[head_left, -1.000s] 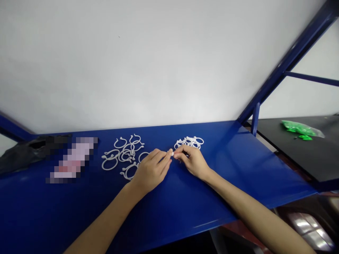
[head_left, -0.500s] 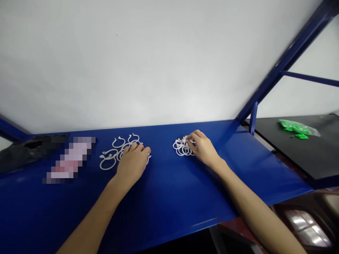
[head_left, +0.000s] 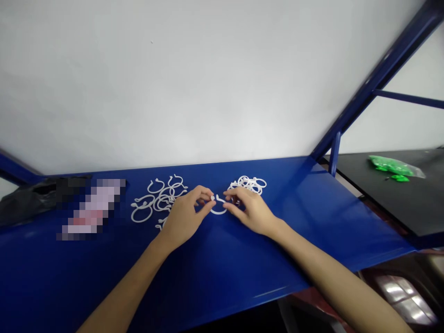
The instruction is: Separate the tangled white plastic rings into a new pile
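A white plastic shower curtain ring (head_left: 218, 213) with its ends parted hangs between my two hands. My left hand (head_left: 183, 215) pinches one side of it near the knobbed end. On the other side, the thumb and fingertips of my right hand (head_left: 253, 212) are closed on it. Several open curtain rings (head_left: 141, 214) lie in a loose spread left of my left hand, partly covered by it. Behind my right hand is a heap of closed curtain rings (head_left: 256, 181), its near part hidden by the fingers.
The rings lie on a blue table (head_left: 208, 277) against a white wall (head_left: 222, 92). A black plastic bag (head_left: 24, 201) and a blurred-out pink packet (head_left: 93, 203) are at the left. On a black table (head_left: 374, 199) at right rests a bag of green pieces (head_left: 391, 165). A blue post (head_left: 367, 88) slants up at right.
My left hand has moved right from the spread rings, and my right hand has shifted slightly left, off the heap. Both now meet at one open ring between the piles.
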### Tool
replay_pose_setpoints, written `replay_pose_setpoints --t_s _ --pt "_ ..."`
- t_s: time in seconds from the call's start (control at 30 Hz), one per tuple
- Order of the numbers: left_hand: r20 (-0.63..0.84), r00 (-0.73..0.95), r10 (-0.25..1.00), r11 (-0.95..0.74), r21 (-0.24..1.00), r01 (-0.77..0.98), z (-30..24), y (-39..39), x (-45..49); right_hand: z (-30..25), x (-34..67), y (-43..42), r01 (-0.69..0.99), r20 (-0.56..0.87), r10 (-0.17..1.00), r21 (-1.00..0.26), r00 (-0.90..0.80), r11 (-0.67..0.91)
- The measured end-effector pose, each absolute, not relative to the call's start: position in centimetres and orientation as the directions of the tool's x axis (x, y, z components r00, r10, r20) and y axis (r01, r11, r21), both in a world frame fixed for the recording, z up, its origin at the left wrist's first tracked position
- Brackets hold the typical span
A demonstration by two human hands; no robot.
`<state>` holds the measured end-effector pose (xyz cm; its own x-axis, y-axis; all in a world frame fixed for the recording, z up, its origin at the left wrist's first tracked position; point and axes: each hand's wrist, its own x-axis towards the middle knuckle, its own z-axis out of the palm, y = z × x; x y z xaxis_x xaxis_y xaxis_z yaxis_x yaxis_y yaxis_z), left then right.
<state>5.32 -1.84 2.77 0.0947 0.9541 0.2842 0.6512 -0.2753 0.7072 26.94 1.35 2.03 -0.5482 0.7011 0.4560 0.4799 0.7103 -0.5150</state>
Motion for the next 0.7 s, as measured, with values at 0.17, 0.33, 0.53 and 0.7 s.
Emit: replay_pose_setpoints --t_s 0.17,0.33,0.53,0.7 --pt "0.214 0.065 0.975 -0.216 0.821 0.529 2.6 -2.0 5.9 0.9 26.0 0.6 0.318 0.505 0.697 -0.642 -0.509 0.698" --pt "0.263 -0.04 0.964 -0.218 0.865 0.452 1.7 -2.2 6.5 0.3 26.0 0.9 0.223 0.6 0.641 -0.623 -0.479 0.75" --pt "0.571 -0.006 0.821 -0.47 0.681 0.562 0.7 -2.9 7.2 -0.4 26.3 0.4 0.247 0.655 0.574 -0.527 -0.492 0.813" --pt "0.669 0.179 0.721 -0.581 0.444 0.683 0.5 -2.3 6.6 0.0 26.4 0.9 0.345 0.621 0.545 -0.422 -0.563 0.838"
